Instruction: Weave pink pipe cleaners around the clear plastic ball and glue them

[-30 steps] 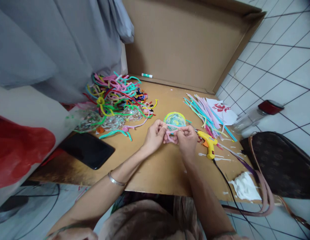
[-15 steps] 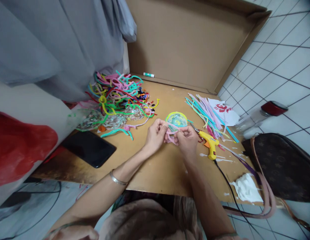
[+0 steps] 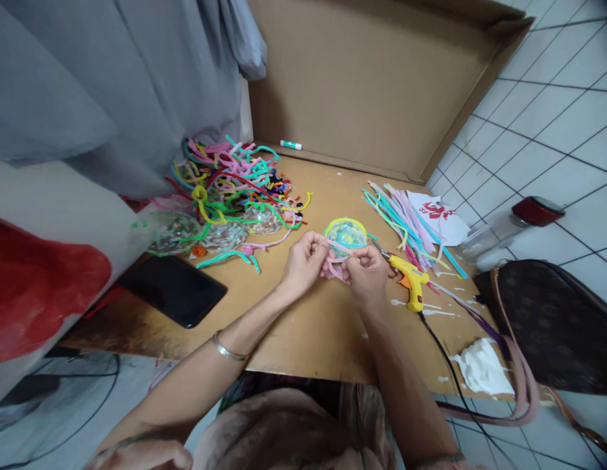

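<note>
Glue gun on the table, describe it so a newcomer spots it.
On the brown table, look just right of the person's right hand. The glue gun lies there, yellow with an orange trigger; unlike the coloured strips beyond, it trails a black cord.

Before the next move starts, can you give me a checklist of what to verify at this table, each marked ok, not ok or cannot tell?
1. Left hand has a grip on the pink strip: ok, pinched in its fingertips.
2. Right hand has a grip on the strip too: ok, also pinched.
3. Glue gun out of both hands: ok, lying on the table.
4. Nozzle well clear of the right hand: not ok, close beside it.
5. Glue gun cool: cannot tell.
6. Yellow-rimmed disc fully visible: not ok, the strip crosses its near part.
</note>
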The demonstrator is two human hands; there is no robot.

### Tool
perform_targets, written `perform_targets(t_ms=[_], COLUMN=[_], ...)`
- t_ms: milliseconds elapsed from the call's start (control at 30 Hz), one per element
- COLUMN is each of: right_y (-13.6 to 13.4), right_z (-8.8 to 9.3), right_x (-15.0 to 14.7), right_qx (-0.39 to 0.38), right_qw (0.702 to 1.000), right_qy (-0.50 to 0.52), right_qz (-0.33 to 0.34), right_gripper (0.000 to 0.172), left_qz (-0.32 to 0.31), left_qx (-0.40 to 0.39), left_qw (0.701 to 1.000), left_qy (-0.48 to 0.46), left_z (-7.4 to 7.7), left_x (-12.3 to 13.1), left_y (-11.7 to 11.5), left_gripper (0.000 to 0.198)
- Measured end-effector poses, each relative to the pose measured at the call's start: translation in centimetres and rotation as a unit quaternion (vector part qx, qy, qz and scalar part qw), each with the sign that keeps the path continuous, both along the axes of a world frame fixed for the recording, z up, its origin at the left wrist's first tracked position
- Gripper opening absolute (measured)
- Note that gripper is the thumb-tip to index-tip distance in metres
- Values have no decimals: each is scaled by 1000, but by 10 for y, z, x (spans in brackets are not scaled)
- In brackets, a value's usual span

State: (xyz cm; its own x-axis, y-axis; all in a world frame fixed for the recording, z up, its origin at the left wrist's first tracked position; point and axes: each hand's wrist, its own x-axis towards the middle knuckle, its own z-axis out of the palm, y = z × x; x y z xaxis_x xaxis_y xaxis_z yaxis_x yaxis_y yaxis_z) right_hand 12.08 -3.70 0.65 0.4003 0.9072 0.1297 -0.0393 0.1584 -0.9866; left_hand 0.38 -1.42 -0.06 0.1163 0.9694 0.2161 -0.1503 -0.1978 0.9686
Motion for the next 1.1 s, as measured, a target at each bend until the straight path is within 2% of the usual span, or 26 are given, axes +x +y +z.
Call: perform_targets(t_ms=[167, 500, 800, 933, 1100], right_y=[1, 1, -5, -7, -2], right_z=[-4, 1, 9, 9, 0], right_x=[-2, -4, -2, -2, -3], right_qx=[26, 6, -4, 2, -27], right_qw=[1000, 1000, 999, 996, 992], right_qy=[-11, 13, -6, -18, 19], right_qz=[4, 2, 41, 86, 118], right_gripper=[10, 12, 12, 22, 51], left_qz=[46, 65, 89, 97, 94], left_qx=[40, 81, 132, 143, 145], left_qw=[998, 994, 985, 981, 982], left_qy=[17, 39, 67, 84, 76], left_z=[1, -7, -8, -8, -6], left_x=[0, 0, -1, -2, -3], left_y=[-1, 2, 3, 5, 3], left_gripper=[19, 18, 17, 15, 15])
